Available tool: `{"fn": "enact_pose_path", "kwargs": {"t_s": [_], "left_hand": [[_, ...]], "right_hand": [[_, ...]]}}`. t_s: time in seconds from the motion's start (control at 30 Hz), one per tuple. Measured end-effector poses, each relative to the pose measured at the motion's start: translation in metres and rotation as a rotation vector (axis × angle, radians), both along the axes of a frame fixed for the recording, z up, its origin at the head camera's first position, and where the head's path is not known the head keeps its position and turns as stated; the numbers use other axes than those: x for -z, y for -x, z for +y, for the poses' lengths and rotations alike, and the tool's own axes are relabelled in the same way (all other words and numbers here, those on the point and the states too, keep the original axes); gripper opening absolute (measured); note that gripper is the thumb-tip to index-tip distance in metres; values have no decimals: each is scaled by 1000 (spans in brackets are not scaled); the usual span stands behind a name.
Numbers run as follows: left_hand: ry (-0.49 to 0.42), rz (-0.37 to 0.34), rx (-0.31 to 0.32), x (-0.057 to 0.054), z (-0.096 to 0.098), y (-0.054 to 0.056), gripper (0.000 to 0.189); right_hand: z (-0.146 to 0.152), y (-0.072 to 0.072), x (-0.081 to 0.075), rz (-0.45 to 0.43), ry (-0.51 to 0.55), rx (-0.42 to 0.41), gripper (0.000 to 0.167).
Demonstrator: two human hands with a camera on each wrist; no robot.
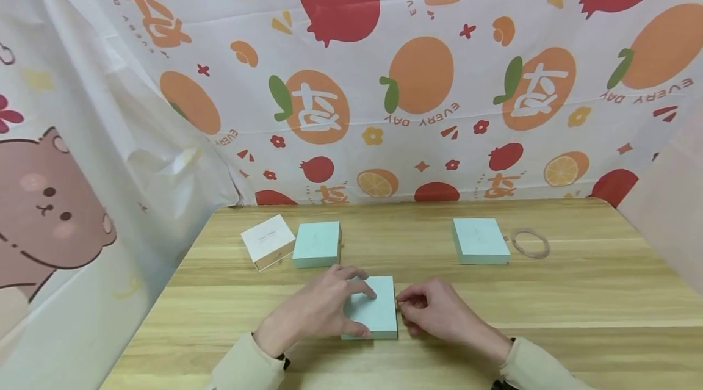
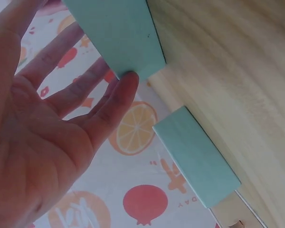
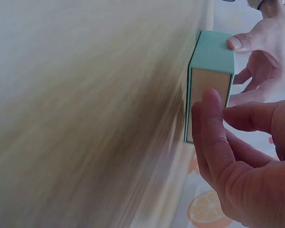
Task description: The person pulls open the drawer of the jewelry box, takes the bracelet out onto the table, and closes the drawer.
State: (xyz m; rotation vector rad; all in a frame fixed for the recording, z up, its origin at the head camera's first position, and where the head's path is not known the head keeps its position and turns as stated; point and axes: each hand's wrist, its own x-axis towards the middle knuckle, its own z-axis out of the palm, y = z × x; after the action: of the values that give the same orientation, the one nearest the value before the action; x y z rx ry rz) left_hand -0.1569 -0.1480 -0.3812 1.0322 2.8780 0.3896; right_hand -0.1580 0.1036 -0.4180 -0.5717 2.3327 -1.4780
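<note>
A mint green drawer box (image 1: 379, 307) lies flat on the wooden table between both hands. My left hand (image 1: 324, 304) holds it from the left, with the thumb at the near edge and the fingers spread over the top and far side. On the box's right side, a pale drawer front (image 3: 210, 80) shows inside the green sleeve. There my right hand (image 1: 436, 310) pinches with thumb and forefinger at a small pull tab, mostly hidden by the fingertips. The drawer looks pushed in.
Behind the left hand stand a second mint box (image 1: 317, 243) and a white box (image 1: 268, 240) with a brown side. Further right at the back are a third mint box (image 1: 479, 240) and a pinkish ring-shaped band (image 1: 530, 243). A fruit-print curtain (image 1: 351, 97) hangs behind the table (image 1: 576, 298).
</note>
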Motion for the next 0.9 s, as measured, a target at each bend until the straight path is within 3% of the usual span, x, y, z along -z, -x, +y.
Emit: {"fn": "enact_pose_path", "kwargs": {"t_s": [0.4, 0.9], "left_hand": [[-4, -19, 20, -1, 2, 4, 49], [17, -22, 8, -3, 5, 5, 49]], "right_hand": [[-10, 4, 5, -180, 68, 105, 15], [-16, 6, 4, -132, 43, 162, 4]]}}
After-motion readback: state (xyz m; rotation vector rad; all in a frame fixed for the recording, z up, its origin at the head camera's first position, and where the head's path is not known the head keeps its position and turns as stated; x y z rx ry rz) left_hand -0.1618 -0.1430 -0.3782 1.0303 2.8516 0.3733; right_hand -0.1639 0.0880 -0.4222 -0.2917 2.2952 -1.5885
